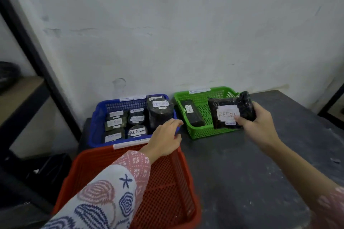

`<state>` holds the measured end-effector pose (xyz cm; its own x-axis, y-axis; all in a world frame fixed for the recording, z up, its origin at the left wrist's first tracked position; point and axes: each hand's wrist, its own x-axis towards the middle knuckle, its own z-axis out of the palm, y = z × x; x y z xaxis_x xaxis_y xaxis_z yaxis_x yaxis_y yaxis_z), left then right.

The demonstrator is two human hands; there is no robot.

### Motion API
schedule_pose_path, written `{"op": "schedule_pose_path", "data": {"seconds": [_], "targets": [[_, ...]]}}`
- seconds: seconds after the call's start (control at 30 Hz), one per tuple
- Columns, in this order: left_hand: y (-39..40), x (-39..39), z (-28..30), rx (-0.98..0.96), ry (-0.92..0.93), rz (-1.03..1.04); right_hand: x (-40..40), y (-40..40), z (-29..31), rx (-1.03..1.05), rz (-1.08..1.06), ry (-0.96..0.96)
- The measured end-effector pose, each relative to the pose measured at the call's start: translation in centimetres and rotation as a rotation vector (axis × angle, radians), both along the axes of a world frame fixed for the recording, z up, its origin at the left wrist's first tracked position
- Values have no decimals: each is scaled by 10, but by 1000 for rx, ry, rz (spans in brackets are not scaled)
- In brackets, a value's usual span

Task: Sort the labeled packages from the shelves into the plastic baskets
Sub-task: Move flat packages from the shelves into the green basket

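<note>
Right hand at 3 o'clock, fingers clamped on black package labelled RETURN, held over green basket. One dark package lies inside green basket. Left hand at centre, fingers relaxed, holding nothing, resting at right edge of blue basket, which holds several labelled packages. Red basket at 6 o'clock on grey tabletop.
</note>
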<state>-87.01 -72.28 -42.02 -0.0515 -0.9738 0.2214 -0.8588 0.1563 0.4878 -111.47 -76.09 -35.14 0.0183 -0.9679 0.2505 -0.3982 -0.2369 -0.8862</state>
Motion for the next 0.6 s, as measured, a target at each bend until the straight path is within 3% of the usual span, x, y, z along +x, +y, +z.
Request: {"op": "schedule_pose_path", "data": {"seconds": [0.23,0.43,0.6], "targets": [[-76,-37,-22,98,135,176,-17,-111,-17,81,141,19],[-139,-66,-35,212,273,472,-24,-204,-43,159,280,57],[-180,-75,-47,170,300,723,-20,-272,-76,284,316,50]]}}
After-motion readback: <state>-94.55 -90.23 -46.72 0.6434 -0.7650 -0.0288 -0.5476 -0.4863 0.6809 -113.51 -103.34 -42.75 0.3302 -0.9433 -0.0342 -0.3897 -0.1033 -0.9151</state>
